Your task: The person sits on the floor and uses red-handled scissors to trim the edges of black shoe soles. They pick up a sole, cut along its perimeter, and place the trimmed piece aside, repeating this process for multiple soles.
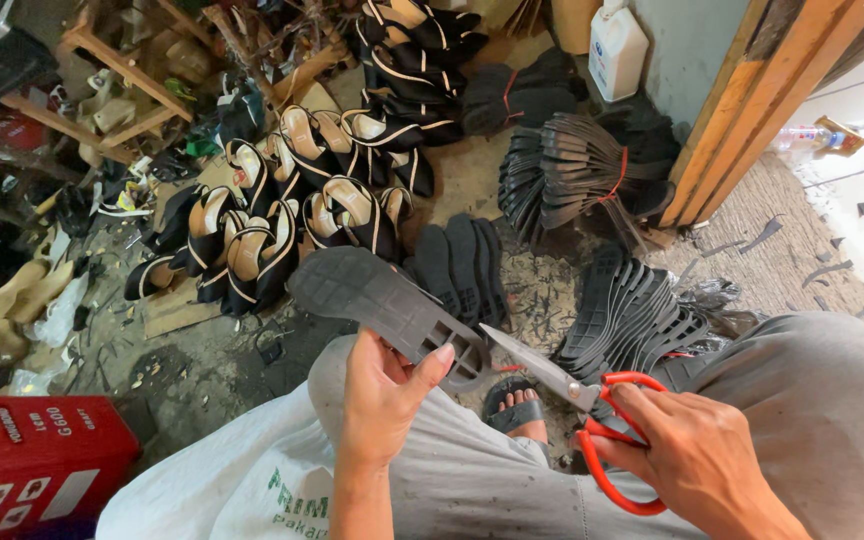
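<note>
My left hand grips the heel end of a black rubber shoe sole, holding it tread-up over my lap. My right hand holds red-handled scissors, fingers through the loops. The steel blades point left and their tip touches the sole's heel edge beside my left thumb. My knees in grey trousers frame the bottom of the view, and a sandalled foot shows between them.
Loose black soles lie on the floor ahead, with more fanned at right and a bundle tied with red band. Black-and-tan shoe uppers pile at the back left. A red carton sits at lower left, a white jug by a wooden door frame.
</note>
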`<state>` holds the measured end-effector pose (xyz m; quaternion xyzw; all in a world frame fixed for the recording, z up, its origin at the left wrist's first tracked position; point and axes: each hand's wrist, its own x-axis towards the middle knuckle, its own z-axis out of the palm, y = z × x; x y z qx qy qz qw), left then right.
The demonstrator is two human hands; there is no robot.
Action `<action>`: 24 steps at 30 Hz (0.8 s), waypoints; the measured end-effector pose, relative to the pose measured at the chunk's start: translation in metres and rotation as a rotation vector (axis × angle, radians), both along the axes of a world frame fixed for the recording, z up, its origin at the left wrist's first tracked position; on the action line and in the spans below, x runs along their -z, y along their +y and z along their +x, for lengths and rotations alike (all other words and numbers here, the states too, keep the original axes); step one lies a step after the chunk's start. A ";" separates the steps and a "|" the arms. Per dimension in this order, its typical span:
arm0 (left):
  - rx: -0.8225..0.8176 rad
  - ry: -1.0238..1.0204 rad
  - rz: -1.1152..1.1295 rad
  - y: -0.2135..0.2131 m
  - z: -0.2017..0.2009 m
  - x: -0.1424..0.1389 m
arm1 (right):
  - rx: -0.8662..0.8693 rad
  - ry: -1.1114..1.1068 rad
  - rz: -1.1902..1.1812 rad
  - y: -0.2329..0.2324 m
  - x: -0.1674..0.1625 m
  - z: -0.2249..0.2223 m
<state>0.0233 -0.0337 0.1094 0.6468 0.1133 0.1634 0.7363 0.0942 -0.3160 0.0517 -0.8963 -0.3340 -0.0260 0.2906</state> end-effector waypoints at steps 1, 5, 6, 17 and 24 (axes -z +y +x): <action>0.000 -0.011 -0.013 0.001 -0.001 0.000 | 0.043 0.058 -0.033 -0.002 0.001 0.001; 0.000 -0.005 -0.116 0.003 -0.001 -0.003 | 0.182 0.172 -0.035 -0.007 0.007 0.004; 0.001 0.002 -0.138 0.003 -0.001 -0.003 | 0.170 0.187 -0.011 -0.008 0.009 0.002; -0.106 -0.037 -0.351 0.001 0.008 0.009 | 0.088 0.164 0.030 0.000 0.015 -0.005; -0.051 -0.071 -0.084 -0.004 -0.002 0.019 | 0.018 0.041 0.015 0.006 0.005 -0.007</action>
